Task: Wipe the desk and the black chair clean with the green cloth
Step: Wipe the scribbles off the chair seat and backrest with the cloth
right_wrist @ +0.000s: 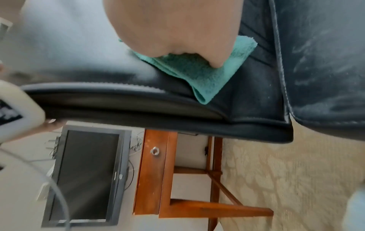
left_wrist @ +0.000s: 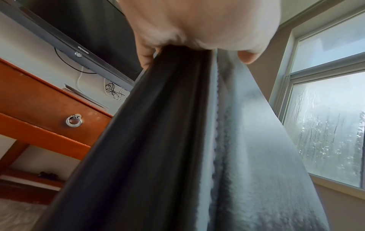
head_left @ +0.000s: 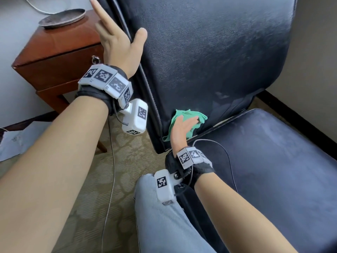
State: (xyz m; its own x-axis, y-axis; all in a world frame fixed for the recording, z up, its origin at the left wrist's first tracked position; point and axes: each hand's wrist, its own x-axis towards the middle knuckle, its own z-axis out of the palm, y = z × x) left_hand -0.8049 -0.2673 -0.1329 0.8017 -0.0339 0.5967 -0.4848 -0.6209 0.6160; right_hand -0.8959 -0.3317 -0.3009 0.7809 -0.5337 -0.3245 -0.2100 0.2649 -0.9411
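The black chair's backrest (head_left: 209,52) stands upright ahead of me, its seat (head_left: 273,161) at the lower right. My right hand (head_left: 184,128) lies flat with straight fingers on the green cloth (head_left: 198,116), pressing it against the bottom of the backrest just above the seat seam. The right wrist view shows the palm (right_wrist: 177,28) on the folded cloth (right_wrist: 207,78). My left hand (head_left: 116,42) holds the backrest's left edge, thumb on the front and fingers behind. In the left wrist view that hand (left_wrist: 197,23) straddles the edge. The wooden desk (head_left: 60,46) stands to the left.
A dark plate (head_left: 63,17) lies on the desk, whose drawer has a ring pull (left_wrist: 73,120). A television (right_wrist: 87,171) hangs on the wall behind the desk. A window (left_wrist: 326,109) is beyond the chair. My knee (head_left: 164,225) is against the seat, over patterned carpet (head_left: 124,161).
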